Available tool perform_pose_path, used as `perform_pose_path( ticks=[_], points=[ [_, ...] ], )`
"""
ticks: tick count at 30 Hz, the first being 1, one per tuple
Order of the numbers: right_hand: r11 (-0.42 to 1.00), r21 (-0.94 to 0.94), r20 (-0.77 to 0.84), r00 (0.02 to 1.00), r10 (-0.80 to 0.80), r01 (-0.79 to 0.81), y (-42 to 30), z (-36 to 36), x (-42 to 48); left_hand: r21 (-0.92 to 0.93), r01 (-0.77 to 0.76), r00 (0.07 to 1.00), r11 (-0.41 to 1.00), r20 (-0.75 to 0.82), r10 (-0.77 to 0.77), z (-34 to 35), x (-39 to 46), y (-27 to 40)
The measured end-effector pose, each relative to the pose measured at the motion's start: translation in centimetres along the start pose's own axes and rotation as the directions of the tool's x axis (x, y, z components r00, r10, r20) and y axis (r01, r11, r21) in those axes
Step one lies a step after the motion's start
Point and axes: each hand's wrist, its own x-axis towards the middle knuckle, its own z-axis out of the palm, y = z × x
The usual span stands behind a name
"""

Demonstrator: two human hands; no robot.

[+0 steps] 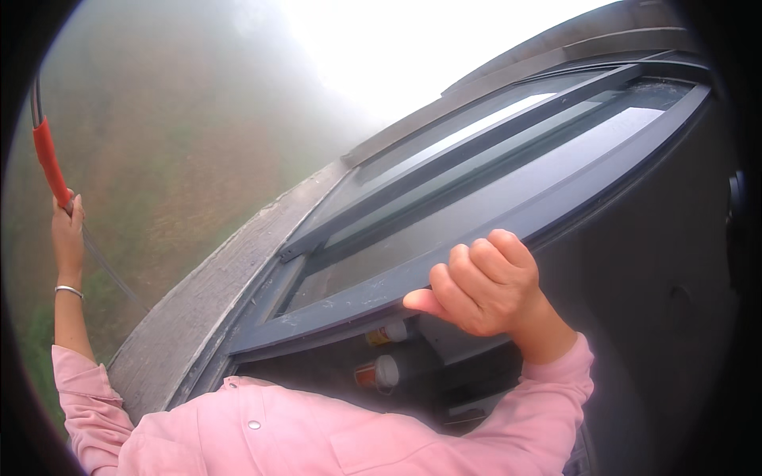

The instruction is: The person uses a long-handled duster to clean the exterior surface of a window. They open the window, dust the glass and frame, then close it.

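Outside the window, at the far left, my left hand (68, 238) is closed around the lower end of a pole or cable bundle with a red sleeve (50, 157). From there a thin grey cable or rod (113, 271) slants down behind the outer ledge. My right hand (485, 282) is curled over the edge of the dark grey metal window frame (381, 294), its thumb lying along the frame. What the fingertips press on is hidden. The glass pane (381, 250) stretches away from me towards the upper right.
A weathered concrete ledge (232, 268) runs along the outside of the window. Below it, ground with plants (196, 196) lies far down, blurred by haze. Inside, under the frame, stand a container with a red label (378, 375) and another with a yellow label (387, 333).
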Motion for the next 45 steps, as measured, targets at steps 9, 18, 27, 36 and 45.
perform_pose_path(
  ticks=[9,18,27,36,45],
  points=[
    [0.999,-0.031,-0.194,0.980,-0.050,0.044,-1.4,-5.3,2.9,0.105,-0.020,0.999,0.994,-0.033,0.023,0.6,-0.4,0.3],
    [0.999,0.013,-0.223,0.974,-0.048,0.052,-1.2,-7.8,4.6,0.210,0.032,0.999,0.977,0.021,-0.037,0.3,-0.1,2.0],
    [1.000,0.001,-0.333,0.943,-0.021,0.023,-0.7,-7.8,5.1,-0.210,-0.016,0.998,0.978,-0.056,0.004,0.3,0.6,5.5],
    [1.000,0.006,-0.327,0.945,-0.009,0.012,-0.8,-8.8,5.3,-0.417,-0.008,0.990,0.909,0.128,0.067,-0.8,1.9,12.2],
    [0.998,0.059,-0.311,0.950,0.021,-0.003,-0.9,-9.2,5.7,-0.281,-0.284,0.917,0.917,0.201,0.346,4.9,-0.1,16.8]
  ],
)
